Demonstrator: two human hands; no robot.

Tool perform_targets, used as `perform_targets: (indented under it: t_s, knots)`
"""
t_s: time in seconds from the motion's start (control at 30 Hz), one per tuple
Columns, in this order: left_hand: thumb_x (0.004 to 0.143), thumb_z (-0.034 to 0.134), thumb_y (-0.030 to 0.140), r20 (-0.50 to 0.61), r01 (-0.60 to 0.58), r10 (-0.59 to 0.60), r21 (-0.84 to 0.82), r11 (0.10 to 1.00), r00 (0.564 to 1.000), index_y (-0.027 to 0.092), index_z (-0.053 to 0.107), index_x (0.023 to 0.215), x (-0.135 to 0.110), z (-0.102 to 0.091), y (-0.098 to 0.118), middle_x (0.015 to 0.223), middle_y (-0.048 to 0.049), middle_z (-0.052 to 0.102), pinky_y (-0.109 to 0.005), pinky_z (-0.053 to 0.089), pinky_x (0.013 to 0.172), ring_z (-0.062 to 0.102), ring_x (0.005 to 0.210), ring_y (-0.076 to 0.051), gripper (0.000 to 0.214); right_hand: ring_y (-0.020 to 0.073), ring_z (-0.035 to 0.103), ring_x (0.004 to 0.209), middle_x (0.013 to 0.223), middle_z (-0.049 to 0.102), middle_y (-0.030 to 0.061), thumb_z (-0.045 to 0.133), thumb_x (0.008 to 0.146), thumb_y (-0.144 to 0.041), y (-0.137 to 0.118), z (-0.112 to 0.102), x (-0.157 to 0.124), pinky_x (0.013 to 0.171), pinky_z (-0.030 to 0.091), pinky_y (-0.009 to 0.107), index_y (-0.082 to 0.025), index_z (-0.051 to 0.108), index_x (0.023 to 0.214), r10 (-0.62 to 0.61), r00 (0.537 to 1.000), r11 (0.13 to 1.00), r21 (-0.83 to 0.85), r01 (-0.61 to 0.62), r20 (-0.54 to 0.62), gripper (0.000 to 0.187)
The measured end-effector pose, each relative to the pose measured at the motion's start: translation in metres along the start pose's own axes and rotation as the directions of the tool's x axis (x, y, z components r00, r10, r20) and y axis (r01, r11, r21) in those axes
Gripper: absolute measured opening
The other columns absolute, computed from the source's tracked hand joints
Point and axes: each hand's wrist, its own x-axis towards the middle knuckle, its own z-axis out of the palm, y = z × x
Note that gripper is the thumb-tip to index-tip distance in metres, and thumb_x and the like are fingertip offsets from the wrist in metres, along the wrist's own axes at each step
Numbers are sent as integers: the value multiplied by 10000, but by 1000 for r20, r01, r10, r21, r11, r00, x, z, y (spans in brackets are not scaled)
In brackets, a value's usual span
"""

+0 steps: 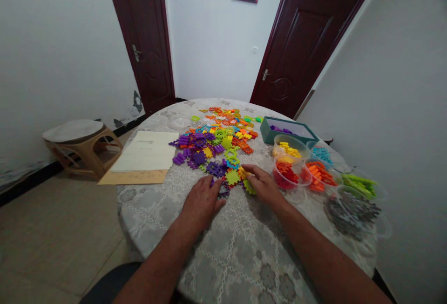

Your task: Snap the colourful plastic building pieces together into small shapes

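Note:
A heap of colourful notched plastic building pieces (199, 158) lies across the middle of the table. At its near edge my left hand (202, 199) is closed, with a bit of a purple building piece (212, 181) showing between thumb and fingers. My right hand (262, 184) pinches a yellow building piece (241, 172) at the heap's right side. Between the hands lies a flat lime square piece (232, 177), and a rounded lime piece (248, 187) rests under my right fingers. Some of my fingertips are hidden.
Clear tubs of sorted pieces stand on the right, including a red one (287, 173), an orange one (318, 177) and a grey one (352, 211). Behind them is a green box (268, 132). Paper sheets (146, 152) lie left; a stool (78, 143) stands beyond.

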Motion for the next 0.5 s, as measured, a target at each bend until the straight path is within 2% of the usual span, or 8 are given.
perform_targets:
  t_s: [0.07, 0.13, 0.27, 0.37, 0.43, 0.5]
  knots:
    - [920, 744, 331, -5, -23, 23, 5, 1000, 1000, 227, 581, 1487, 2, -1, -3, 1517, -175, 570, -485, 435, 1198, 532, 1420, -345, 599, 246, 654, 1295, 1419, 693, 100, 445, 935, -221, 3, -4, 0, 1109, 518, 418, -215, 648, 1383, 105, 994, 990, 94, -101, -38, 492]
    - [911, 744, 304, -19, -36, 36, -14, 999, 999, 238, 597, 1467, 4, -3, -6, 1522, -166, 570, -499, 435, 1199, 534, 1418, -341, 579, 250, 662, 1276, 1396, 703, 102, 423, 929, -208, 7, -10, 0, 1085, 532, 424, -221, 668, 1355, 146, 987, 987, 79, -141, -66, 491]
    - [882, 740, 235, -73, -81, 72, -125, 989, 995, 231, 614, 1438, 7, -1, -13, 1535, -156, 557, -490, 426, 1224, 528, 1427, -320, 570, 261, 660, 1248, 1348, 718, 118, 464, 947, -192, 3, -28, -7, 1103, 488, 404, -220, 709, 1287, 75, 997, 973, -217, -77, -18, 420]
    - [865, 741, 228, -89, -72, 57, -174, 982, 994, 191, 608, 1434, 12, 2, -15, 1533, -169, 546, -486, 433, 1225, 525, 1422, -327, 586, 290, 686, 1156, 1300, 723, 153, 561, 974, -301, -10, -40, -17, 1012, 500, 387, -200, 679, 1309, 131, 987, 888, -454, -76, 92, 369]
    - [864, 740, 232, -90, -41, 26, -165, 985, 996, 168, 581, 1457, 16, 3, -13, 1535, -176, 537, -481, 426, 1230, 516, 1426, -329, 617, 312, 700, 1078, 1239, 737, 161, 653, 944, -437, -18, -41, -24, 911, 510, 383, -201, 648, 1327, 194, 968, 850, -519, -86, 157, 450]
    - [871, 735, 234, -95, -12, -1, -138, 990, 995, 163, 556, 1477, 20, 1, -10, 1531, -177, 537, -472, 422, 1229, 512, 1425, -324, 636, 325, 693, 1076, 1235, 733, 160, 728, 885, -466, -24, -37, -29, 879, 496, 374, -205, 632, 1316, 198, 959, 853, -517, -67, 202, 513]
